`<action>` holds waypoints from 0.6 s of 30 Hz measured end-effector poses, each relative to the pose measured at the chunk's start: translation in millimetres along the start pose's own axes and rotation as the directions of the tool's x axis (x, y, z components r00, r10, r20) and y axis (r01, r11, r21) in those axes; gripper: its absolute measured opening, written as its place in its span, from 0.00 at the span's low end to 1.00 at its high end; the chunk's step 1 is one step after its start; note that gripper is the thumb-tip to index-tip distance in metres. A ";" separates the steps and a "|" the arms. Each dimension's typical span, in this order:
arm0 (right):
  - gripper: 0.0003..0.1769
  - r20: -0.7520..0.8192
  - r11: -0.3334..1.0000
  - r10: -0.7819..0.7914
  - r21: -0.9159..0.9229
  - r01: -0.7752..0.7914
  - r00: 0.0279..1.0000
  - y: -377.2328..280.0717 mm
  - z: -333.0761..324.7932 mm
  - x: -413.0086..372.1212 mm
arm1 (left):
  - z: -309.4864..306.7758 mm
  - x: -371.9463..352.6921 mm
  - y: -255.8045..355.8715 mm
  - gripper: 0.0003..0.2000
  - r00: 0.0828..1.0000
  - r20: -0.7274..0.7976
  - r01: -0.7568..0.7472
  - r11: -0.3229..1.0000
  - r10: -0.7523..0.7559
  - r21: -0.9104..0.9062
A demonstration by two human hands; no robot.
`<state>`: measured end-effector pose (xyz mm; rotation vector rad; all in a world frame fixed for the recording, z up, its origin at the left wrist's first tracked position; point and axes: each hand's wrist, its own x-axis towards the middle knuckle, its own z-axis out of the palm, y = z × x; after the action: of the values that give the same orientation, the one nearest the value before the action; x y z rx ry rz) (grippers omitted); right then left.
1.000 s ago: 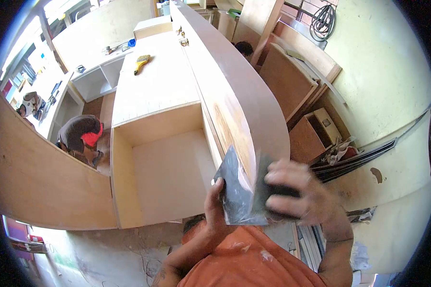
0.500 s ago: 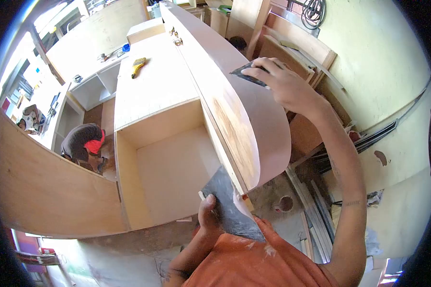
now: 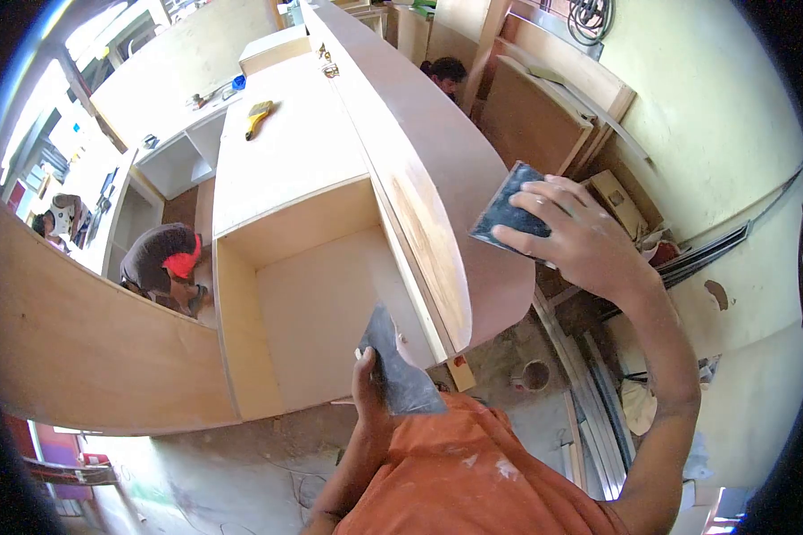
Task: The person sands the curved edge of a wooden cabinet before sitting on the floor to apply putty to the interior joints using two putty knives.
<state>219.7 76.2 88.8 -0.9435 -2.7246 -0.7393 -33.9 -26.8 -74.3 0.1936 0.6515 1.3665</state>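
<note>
My left hand [image 3: 368,383] is closed on the edge of a dark, flat putty board [image 3: 409,379], held in front of my orange shirt. Pinkish putty lies along one side of that board. In my right hand [image 3: 589,234], fingers spread over its face, is a dark rectangular putty spreader [image 3: 501,214]. The spreader overlaps the outer edge of a pinkish, curved panel [image 3: 495,290] on the side of a long wooden cabinet. Bare wood grain shows on the panel's pale top strip [image 3: 426,218]. Left of this strip lies an open cabinet compartment [image 3: 321,285].
A yellow-handled brush [image 3: 259,119] lies on the white cabinet top. Metal hinges [image 3: 328,64] rest farther along. One person [image 3: 162,259] bends down at the left; another person's head [image 3: 446,73] shows beyond the panel. Boards [image 3: 535,116] lean at the right wall, with long strips [image 3: 589,410] below.
My right hand has come down and nearer to me with the spreader, whose broad face now shows. The putty board has shifted slightly left and turned. The head beyond the panel shows more.
</note>
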 end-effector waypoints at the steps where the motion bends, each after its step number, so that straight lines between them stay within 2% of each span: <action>1: 0.19 -0.026 0.999 0.052 -0.003 -0.052 0.998 -2.2 -7.8 -7.5 | 12.0 -0.7 -0.8 0.19 0.999 -0.043 0.011 1.000 -0.012 -0.023; 2: 0.19 -0.032 0.998 0.064 -0.004 -0.064 0.997 -6.6 -16.0 -17.0 | 15.3 0.0 -4.6 0.19 0.999 -0.037 0.013 1.000 -0.013 -0.010; 4: 0.21 -0.045 0.969 0.210 0.143 -0.202 0.977 -18.6 -29.2 -39.5 | 20.7 1.4 -13.8 0.21 0.996 -0.061 0.065 0.997 -0.062 0.050; 5: 0.25 -0.072 0.920 0.275 0.309 -0.241 0.959 -28.9 -29.8 -52.9 | 20.8 0.4 -18.8 0.23 0.995 -0.050 0.097 0.986 -0.091 0.135; 6: 0.25 -0.088 0.861 0.308 0.448 -0.238 0.947 -42.8 -28.0 -66.6 | 29.1 -2.4 -23.8 0.23 0.995 -0.039 0.100 0.985 -0.096 0.140; 7: 0.25 -0.098 0.785 0.342 0.576 -0.227 0.935 -58.4 -24.2 -81.3 | 41.6 -8.6 -30.0 0.25 0.982 -0.015 0.186 0.970 -0.186 0.160; 9: 0.24 -0.285 0.536 0.484 0.844 -0.023 0.827 -99.2 -16.3 -94.0 | 54.4 -11.6 -49.1 0.27 0.932 0.063 0.345 0.926 -0.358 0.154; 10: 0.20 -0.273 0.449 0.498 0.893 0.025 0.823 -113.0 -18.6 -102.6 | 55.8 -9.0 -69.3 0.26 0.896 0.041 0.437 0.895 -0.441 0.087; 11: 0.24 -0.367 0.481 0.462 0.869 0.120 0.807 -122.9 -1.1 -110.8 | 75.0 -14.7 -71.6 0.25 0.867 0.065 0.491 0.869 -0.494 0.062; 12: 0.24 -0.363 0.478 0.472 0.871 0.113 0.803 -137.2 19.1 -125.4 | 92.9 -21.7 -71.9 0.25 0.832 0.086 0.546 0.836 -0.548 0.043; 13: 0.25 -0.162 0.290 0.708 0.954 -0.073 0.688 -152.2 38.6 -139.9 | 81.6 -10.2 -88.7 0.24 0.834 0.080 0.524 0.830 -0.545 0.194; 14: 0.26 0.059 0.057 0.863 0.975 -0.213 0.503 -157.6 45.8 -150.3 | 80.1 -8.6 -95.8 0.23 0.837 0.150 0.486 0.841 -0.526 0.236; 15: 0.27 -0.208 0.437 0.815 0.834 -0.337 0.541 -143.0 42.9 -148.9 | 82.2 -11.4 -95.8 0.23 0.821 0.204 0.466 0.832 -0.533 0.301; 16: 0.27 -0.211 0.436 0.822 0.830 -0.347 0.529 -136.7 39.1 -159.7 | 85.2 -16.6 -95.0 0.23 0.800 0.254 0.443 0.820 -0.544 0.363; 17: 0.26 -0.050 0.418 0.829 0.718 -0.557 0.558 -130.8 34.0 -177.9 | 89.1 -23.0 -98.2 0.23 0.775 0.312 0.409 0.812 -0.550 0.417; 18: 0.25 0.116 0.396 0.832 0.561 -0.727 0.543 -128.9 29.8 -193.7 | 93.1 -30.9 -99.7 0.23 0.747 0.363 0.369 0.802 -0.556 0.470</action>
<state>292.8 -99.9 -47.8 -1.6620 -1.7346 0.1668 98.0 -55.6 -38.1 0.6180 0.4750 0.6405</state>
